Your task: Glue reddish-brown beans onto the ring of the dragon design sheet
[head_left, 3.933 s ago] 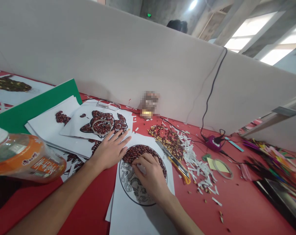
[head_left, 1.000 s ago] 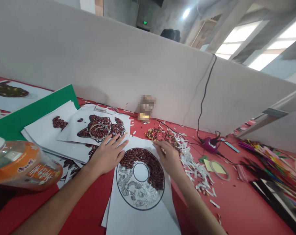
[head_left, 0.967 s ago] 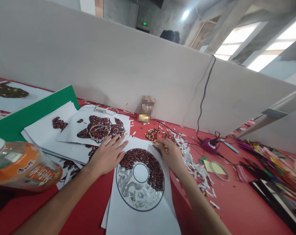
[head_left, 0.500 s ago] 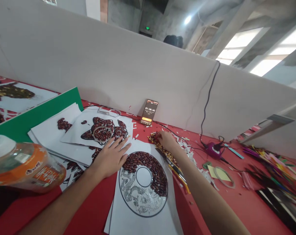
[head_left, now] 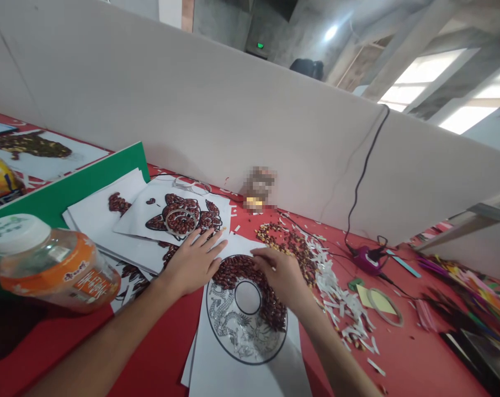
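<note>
My left hand (head_left: 192, 260) lies flat with fingers spread, beside the upper left edge of a ring-shaped dragon drawing (head_left: 246, 353) on white paper. Dark red beans (head_left: 233, 270) cover the upper and right part of that ring; the lower left shows bare printed lines, glossy in places. Over the beans, my right hand (head_left: 280, 275) is closed in a pinch, fingertips at the ring's upper right edge. Whatever it holds, if anything, is too small to make out. Past the right hand spreads a loose pile of red and yellow beans and kernels (head_left: 291, 242).
An orange-labelled plastic jar (head_left: 59, 270) stands at left, before a green board (head_left: 121, 160). A bean-covered picture (head_left: 179, 215) lies on stacked paper. Paper scraps (head_left: 345, 309), a purple power adapter (head_left: 368, 259) and a tape ring (head_left: 384, 306) lie right. A white partition (head_left: 192, 110) stands behind.
My right hand has come back from the bean pile to the upper right of the ring. The yellow-handled cutter seen earlier is now hidden. My left hand stays spread on the paper.
</note>
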### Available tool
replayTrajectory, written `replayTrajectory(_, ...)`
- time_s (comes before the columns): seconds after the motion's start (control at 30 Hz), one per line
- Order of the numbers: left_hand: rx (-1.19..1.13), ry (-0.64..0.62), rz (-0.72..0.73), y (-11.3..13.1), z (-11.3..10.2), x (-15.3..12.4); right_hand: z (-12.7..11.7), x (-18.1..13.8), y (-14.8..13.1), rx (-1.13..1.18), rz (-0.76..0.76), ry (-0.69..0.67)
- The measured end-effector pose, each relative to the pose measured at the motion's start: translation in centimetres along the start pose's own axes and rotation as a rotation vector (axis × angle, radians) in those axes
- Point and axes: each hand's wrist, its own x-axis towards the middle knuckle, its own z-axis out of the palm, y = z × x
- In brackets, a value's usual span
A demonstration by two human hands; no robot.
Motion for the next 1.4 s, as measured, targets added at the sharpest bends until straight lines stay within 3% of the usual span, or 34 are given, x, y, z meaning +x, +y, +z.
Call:
replayTrajectory(0.1,0.011,-0.008,0.002,0.0,-0.2,0.0,2.3,-2.9,-2.6,0.154,0.0,-0.032)
replayTrajectory(0.33,0.033,-0.003,0.016,0.0,-0.3,0.1,6.2,-4.8,-4.7,0.093,-0.081,-0.015)
replayTrajectory(0.6,0.021,0.006,0.011,0.0,-0.2,0.1,6.7,-3.8,-5.3,-0.125,-0.183,-0.008)
replayTrajectory(0.9,0.007,-0.002,0.001,0.0,-0.1,0.1,8.1,-4.4,-5.4,-0.247,-0.166,0.063)
replayTrajectory(1.17,0.025,0.013,0.009,0.1,-0.4,0.1,7.3,-5.3,-5.3,-0.531,-0.453,0.078)
replayTrajectory(1.4,0.017,-0.004,0.003,0.0,-0.3,0.1,7.6,-5.7,-5.1,-0.667,-0.519,0.089)
